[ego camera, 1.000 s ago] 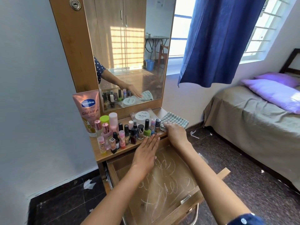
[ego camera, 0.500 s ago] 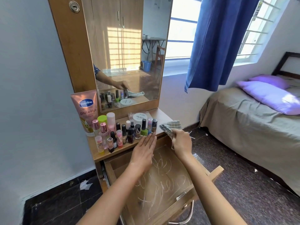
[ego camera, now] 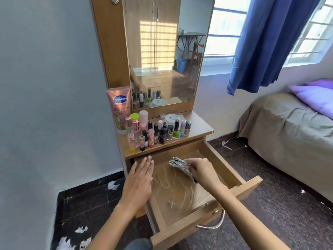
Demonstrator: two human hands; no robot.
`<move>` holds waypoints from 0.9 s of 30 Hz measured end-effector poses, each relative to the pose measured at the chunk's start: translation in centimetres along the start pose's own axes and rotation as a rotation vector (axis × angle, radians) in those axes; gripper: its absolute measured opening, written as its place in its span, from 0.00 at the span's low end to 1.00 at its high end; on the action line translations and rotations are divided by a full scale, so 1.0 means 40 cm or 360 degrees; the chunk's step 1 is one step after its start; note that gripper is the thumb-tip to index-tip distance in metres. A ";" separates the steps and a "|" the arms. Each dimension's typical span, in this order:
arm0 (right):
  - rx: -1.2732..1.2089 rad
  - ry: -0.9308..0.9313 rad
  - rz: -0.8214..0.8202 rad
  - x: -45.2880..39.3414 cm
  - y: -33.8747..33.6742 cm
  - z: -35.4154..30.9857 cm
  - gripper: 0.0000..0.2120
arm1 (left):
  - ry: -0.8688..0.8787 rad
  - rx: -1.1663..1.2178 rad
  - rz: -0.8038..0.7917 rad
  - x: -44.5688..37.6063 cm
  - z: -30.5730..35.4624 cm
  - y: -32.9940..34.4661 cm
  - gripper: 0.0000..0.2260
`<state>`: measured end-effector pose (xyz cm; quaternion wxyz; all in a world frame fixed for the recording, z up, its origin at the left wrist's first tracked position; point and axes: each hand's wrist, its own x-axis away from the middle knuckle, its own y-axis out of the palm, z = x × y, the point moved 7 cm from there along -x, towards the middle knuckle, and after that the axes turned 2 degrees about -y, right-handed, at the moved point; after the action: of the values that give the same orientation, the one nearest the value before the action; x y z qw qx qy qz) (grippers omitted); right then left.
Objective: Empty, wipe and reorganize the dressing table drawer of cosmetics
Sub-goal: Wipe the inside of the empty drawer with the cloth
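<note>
The wooden drawer [ego camera: 239, 184] stands pulled out, holding no cosmetics, its bottom streaked with white marks. My right hand [ego camera: 201, 170] grips a bunched checked cloth [ego camera: 179, 165] over the back of the drawer. My left hand [ego camera: 139, 181] is flat with straight fingers over the drawer's left edge, holding nothing. Several nail polish bottles and small cosmetics [ego camera: 158, 133] stand crowded on the dressing table top [ego camera: 200, 128], with a pink Vaseline tube [ego camera: 119, 107] at the back left and a white round jar [ego camera: 172, 118] behind them.
A mirror [ego camera: 162, 51] rises behind the table top. The drawer's metal handle [ego camera: 214, 223] sticks out toward me. A bed [ego camera: 288, 127] with purple pillows stands to the right. Crumpled white tissues [ego camera: 72, 240] lie on the dark floor at left.
My right hand picked the cloth up from the table top and brought it down into the drawer. My left hand shifted slightly left. The camera tilted down.
</note>
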<state>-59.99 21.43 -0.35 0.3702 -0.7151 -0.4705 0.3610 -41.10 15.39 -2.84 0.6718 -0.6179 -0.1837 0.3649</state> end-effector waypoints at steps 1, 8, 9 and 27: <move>0.0125 -0.0027 -0.0147 -0.006 0.043 -0.022 0.10 | -0.0040 -0.0025 -0.0053 0.015 -0.021 0.003 0.23; 0.0148 0.0375 -0.0923 0.025 0.285 -0.022 0.27 | -0.0030 -0.0056 -0.0363 0.049 -0.053 0.043 0.54; 0.0041 0.0509 -0.0895 0.022 0.293 -0.019 0.30 | -0.0032 -0.0058 -0.0396 0.051 -0.057 0.047 0.55; 0.0396 0.0132 -0.1012 -0.034 0.252 0.089 0.32 | -0.0012 0.0070 -0.0528 0.069 -0.069 0.068 0.48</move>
<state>-59.40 17.96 -10.53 0.5674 -0.4960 -0.6068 0.2528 -38.04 15.37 -6.49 0.7355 -0.5628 -0.2776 0.2553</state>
